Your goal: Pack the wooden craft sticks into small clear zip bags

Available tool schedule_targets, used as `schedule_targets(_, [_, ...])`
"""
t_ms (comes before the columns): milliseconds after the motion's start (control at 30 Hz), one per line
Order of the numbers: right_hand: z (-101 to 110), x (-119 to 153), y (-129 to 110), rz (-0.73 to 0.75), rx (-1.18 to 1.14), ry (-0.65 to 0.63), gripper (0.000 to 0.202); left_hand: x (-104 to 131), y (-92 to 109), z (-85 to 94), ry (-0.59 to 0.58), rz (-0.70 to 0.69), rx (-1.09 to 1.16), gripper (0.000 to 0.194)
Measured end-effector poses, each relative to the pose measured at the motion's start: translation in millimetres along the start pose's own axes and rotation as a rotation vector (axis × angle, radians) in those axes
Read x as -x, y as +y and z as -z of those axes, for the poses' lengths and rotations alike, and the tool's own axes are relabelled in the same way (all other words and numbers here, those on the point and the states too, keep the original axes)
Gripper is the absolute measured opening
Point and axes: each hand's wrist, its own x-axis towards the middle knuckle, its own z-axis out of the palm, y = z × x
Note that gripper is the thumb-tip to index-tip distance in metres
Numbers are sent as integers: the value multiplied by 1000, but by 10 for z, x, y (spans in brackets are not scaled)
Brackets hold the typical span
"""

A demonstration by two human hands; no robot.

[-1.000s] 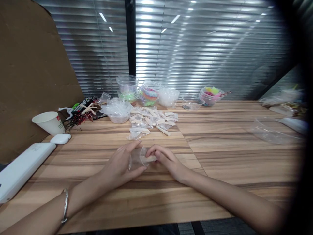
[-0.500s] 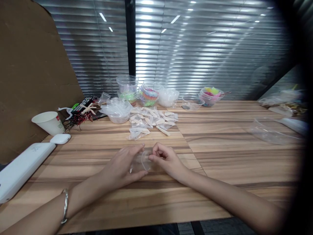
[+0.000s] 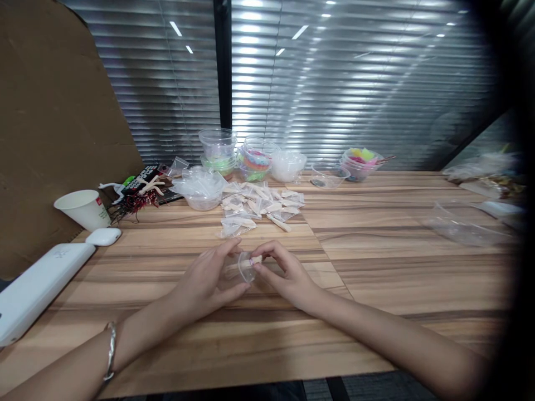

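Note:
My left hand (image 3: 204, 275) curves round a small clear plastic bag (image 3: 246, 273), its thumb and fingers at the two edges of the bag's mouth. A small bundle of pale, wood-coloured sticks (image 3: 256, 260) with a purple band lies partly inside the bag, its end sticking out to the right. The thumb and fingertips of my right hand (image 3: 288, 273) are closed on that end. Beyond my hands lies a pile of small clear bags (image 3: 261, 200) with similar pale pieces in them. One pale stick (image 3: 278, 223) lies loose at the pile's near edge.
Clear tubs (image 3: 217, 147) with coloured contents stand along the back, beside a bowl of clear bags (image 3: 203, 195). A paper cup (image 3: 83, 207), a white case (image 3: 103, 236) and a long white device (image 3: 45, 287) are at left. Clear plastic (image 3: 463, 225) lies at right.
The banded end of the bundle now shows at the bag's mouth, between my right fingertips. My right fingers have spread a little from their tighter pinch. My left hand has barely moved.

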Motion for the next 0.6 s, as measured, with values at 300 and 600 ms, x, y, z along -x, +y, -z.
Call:
schedule_targets(300, [15,-32,-24,158,122,-28,8,35,-9,-19,5,-80,-15,73])
schedule_targets(600, [29,11,-26,225,290,13,4,2,91,47,-41,-208,-27,59])
